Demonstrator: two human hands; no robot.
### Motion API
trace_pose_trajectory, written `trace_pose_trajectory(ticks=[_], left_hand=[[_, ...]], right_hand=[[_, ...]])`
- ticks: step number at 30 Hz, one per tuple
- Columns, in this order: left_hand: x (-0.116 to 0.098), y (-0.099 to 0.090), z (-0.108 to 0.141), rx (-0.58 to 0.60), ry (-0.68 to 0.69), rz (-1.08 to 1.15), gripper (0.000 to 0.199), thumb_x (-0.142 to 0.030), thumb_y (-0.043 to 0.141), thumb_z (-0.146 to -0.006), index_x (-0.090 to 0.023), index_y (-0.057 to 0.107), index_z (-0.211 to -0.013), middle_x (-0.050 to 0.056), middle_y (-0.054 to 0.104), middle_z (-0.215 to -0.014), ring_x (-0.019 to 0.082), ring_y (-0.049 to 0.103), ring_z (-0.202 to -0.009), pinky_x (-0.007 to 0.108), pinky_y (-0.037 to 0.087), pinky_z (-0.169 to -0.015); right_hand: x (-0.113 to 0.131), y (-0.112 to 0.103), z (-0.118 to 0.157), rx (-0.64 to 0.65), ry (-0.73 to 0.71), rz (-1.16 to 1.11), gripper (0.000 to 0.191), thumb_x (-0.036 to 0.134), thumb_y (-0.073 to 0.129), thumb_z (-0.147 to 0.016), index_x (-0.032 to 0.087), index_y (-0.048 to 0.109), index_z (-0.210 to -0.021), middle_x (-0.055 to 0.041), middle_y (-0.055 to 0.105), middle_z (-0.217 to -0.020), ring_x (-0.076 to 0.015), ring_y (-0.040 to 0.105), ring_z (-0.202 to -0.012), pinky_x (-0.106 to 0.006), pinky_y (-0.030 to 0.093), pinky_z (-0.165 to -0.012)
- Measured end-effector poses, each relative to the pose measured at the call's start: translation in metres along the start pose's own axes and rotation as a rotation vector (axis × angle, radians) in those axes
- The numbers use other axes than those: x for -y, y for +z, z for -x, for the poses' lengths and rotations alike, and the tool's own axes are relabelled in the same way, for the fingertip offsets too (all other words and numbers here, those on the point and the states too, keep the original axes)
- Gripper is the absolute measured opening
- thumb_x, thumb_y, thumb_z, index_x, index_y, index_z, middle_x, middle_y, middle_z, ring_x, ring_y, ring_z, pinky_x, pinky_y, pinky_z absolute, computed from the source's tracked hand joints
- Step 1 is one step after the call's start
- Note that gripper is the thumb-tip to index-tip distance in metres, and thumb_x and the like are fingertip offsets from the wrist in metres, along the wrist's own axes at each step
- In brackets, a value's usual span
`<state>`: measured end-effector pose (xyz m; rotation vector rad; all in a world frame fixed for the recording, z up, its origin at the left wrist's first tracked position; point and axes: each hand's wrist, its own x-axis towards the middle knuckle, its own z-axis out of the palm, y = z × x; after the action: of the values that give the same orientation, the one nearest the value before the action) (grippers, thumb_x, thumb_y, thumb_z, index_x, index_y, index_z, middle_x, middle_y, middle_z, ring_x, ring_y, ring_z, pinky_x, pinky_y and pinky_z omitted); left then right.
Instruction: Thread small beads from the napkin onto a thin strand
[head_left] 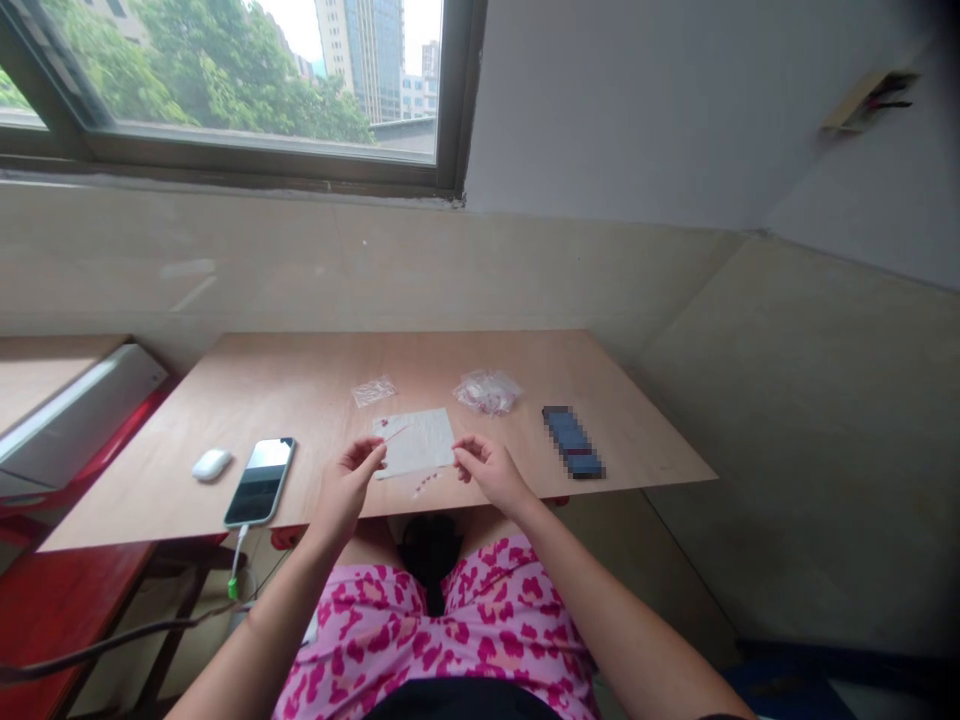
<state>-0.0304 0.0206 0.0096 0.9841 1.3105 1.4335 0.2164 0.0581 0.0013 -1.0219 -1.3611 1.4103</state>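
My left hand (351, 478) is closed in a pinch on a thin, pale pink stick-like piece (397, 433) that points to the right. Opposite it, my right hand (487, 470) is also pinched, its fingertips at the right edge of a white sheet (424, 455); what it holds, if anything, is too small to make out. On the sheet's upper left corner lies a tiny dark red piece (385, 422). Several small pink pieces (427, 482) lie in a row just below the sheet, between my hands.
Behind the sheet are a small clear bag (373, 391) and a fuller bag with pink-and-white contents (487, 392). A phone (260, 482) with a cable and a white earbud case (212, 464) lie left on the wooden table (322, 360). A pixelated dark object (572, 442) lies right.
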Motion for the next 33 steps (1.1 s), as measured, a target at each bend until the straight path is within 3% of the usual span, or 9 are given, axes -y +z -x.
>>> trace_pose_trajectory(ticks=[3, 7, 9, 11, 14, 18, 22, 26, 33], left_hand=[[-0.003, -0.004, -0.004, -0.017, -0.002, -0.01, 0.038, -0.046, 0.084, -0.077, -0.015, 0.073, -0.095, 0.005, 0.07, -0.088, 0.018, 0.067, -0.078, 0.032, 0.056, -0.078], [-0.006, 0.002, 0.0, 0.074, -0.008, 0.001, 0.037, -0.047, 0.082, -0.08, -0.016, 0.071, -0.097, 0.006, 0.073, -0.088, 0.021, 0.071, -0.081, 0.035, 0.058, -0.081], [-0.006, 0.004, 0.001, 0.104, -0.021, 0.031, 0.037, -0.047, 0.083, -0.08, -0.017, 0.07, -0.097, 0.006, 0.073, -0.091, 0.022, 0.072, -0.081, 0.037, 0.059, -0.081], [-0.006, 0.003, 0.0, 0.093, -0.011, 0.032, 0.037, -0.047, 0.083, -0.079, -0.017, 0.071, -0.098, 0.007, 0.073, -0.095, 0.022, 0.072, -0.085, 0.037, 0.06, -0.082], [-0.003, -0.003, -0.005, 0.046, 0.042, -0.008, 0.037, -0.048, 0.078, -0.084, -0.018, 0.071, -0.104, 0.008, 0.073, -0.102, 0.024, 0.07, -0.098, 0.037, 0.059, -0.086], [0.008, -0.01, -0.024, 0.027, 0.071, -0.173, 0.038, -0.05, 0.07, -0.09, -0.018, 0.071, -0.109, 0.01, 0.073, -0.105, 0.025, 0.069, -0.1, 0.037, 0.057, -0.086], [0.024, -0.008, -0.072, 0.035, 0.198, -0.5, 0.029, -0.044, 0.063, -0.093, -0.018, 0.072, -0.104, 0.011, 0.074, -0.103, 0.027, 0.07, -0.095, 0.04, 0.055, -0.086], [0.036, -0.003, -0.144, 0.012, 0.326, -0.908, 0.031, -0.031, 0.06, -0.09, -0.015, 0.067, -0.115, 0.016, 0.068, -0.118, 0.03, 0.066, -0.109, 0.044, 0.05, -0.099], [0.049, -0.002, -0.232, 0.119, 0.248, -1.101, 0.065, -0.042, 0.086, -0.063, -0.012, 0.067, -0.118, 0.026, 0.059, -0.133, 0.045, 0.056, -0.122, 0.05, 0.042, -0.104]], right_hand=[[0.023, -0.01, -0.029, -0.088, -0.107, 0.057, 0.029, 0.046, 0.069, -0.088, 0.019, 0.063, -0.095, -0.0018, 0.066, -0.081, -0.0155, 0.064, -0.069, -0.025, 0.05, -0.057], [0.032, 0.013, -0.043, 0.164, -0.173, 0.23, 0.036, 0.039, 0.077, -0.085, 0.021, 0.067, -0.114, -0.008, 0.071, -0.115, -0.0219, 0.067, -0.108, -0.034, 0.056, -0.089], [0.025, 0.032, -0.039, 0.301, -0.158, 0.259, 0.029, 0.037, 0.077, -0.086, 0.02, 0.07, -0.108, -0.0072, 0.072, -0.111, -0.0222, 0.068, -0.107, -0.038, 0.055, -0.096], [0.017, 0.044, -0.035, 0.356, -0.102, 0.194, 0.02, 0.037, 0.069, -0.09, 0.018, 0.069, -0.097, -0.0047, 0.072, -0.093, -0.02, 0.07, -0.091, -0.037, 0.059, -0.087], [0.018, 0.035, -0.047, 0.286, -0.015, 0.06, 0.02, 0.038, 0.065, -0.088, 0.019, 0.065, -0.093, 0.0005, 0.064, -0.075, -0.0159, 0.064, -0.067, -0.029, 0.059, -0.059], [0.038, -0.018, -0.096, -0.066, -0.109, 0.1, 0.02, 0.036, 0.056, -0.088, 0.021, 0.063, -0.098, 0.003, 0.059, -0.071, -0.0128, 0.054, -0.052, -0.025, 0.051, -0.048], [0.041, -0.07, -0.139, -0.324, -0.043, 0.526, 0.026, 0.028, 0.063, -0.082, 0.017, 0.067, -0.105, -0.0064, 0.07, -0.087, -0.0198, 0.066, -0.072, -0.032, 0.056, -0.069], [0.021, -0.094, -0.132, -0.447, -0.1, 0.795, 0.043, 0.02, 0.07, -0.076, 0.015, 0.066, -0.119, -0.0149, 0.071, -0.111, -0.0276, 0.067, -0.1, -0.04, 0.052, -0.092], [-0.015, -0.082, -0.043, -0.101, -0.176, 0.762, 0.023, 0.028, 0.059, -0.091, 0.02, 0.07, -0.11, -0.0108, 0.069, -0.116, -0.0251, 0.067, -0.1, -0.035, 0.057, -0.079]])
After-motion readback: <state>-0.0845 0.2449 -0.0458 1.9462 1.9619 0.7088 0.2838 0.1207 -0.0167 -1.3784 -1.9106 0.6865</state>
